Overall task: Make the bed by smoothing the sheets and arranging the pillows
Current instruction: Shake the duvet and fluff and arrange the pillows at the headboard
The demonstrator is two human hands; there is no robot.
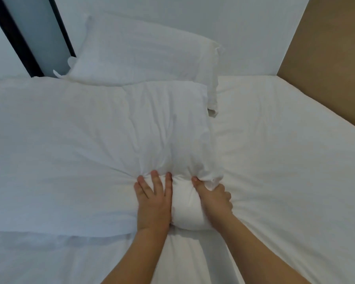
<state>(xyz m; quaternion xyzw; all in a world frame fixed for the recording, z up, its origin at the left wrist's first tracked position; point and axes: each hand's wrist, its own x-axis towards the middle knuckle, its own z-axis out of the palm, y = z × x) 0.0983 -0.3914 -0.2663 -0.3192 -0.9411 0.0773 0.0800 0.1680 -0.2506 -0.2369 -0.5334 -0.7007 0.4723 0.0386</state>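
A white pillow point(103, 144) lies flat across the left and middle of the bed. My left hand point(153, 201) presses down on its near right corner with straight fingers. My right hand point(214, 196) grips the bunched corner fabric of the same pillow, fingers curled round it. Between the two hands the pillow bulges up. A second white pillow point(143, 52) leans against the wall behind the first one. The white sheet point(285, 160) covers the mattress and shows soft wrinkles on the right side.
A white wall point(213, 21) runs along the head of the bed. A brown panel point(332, 64) borders the bed's right side. A dark vertical frame point(19, 37) stands at the far left corner.
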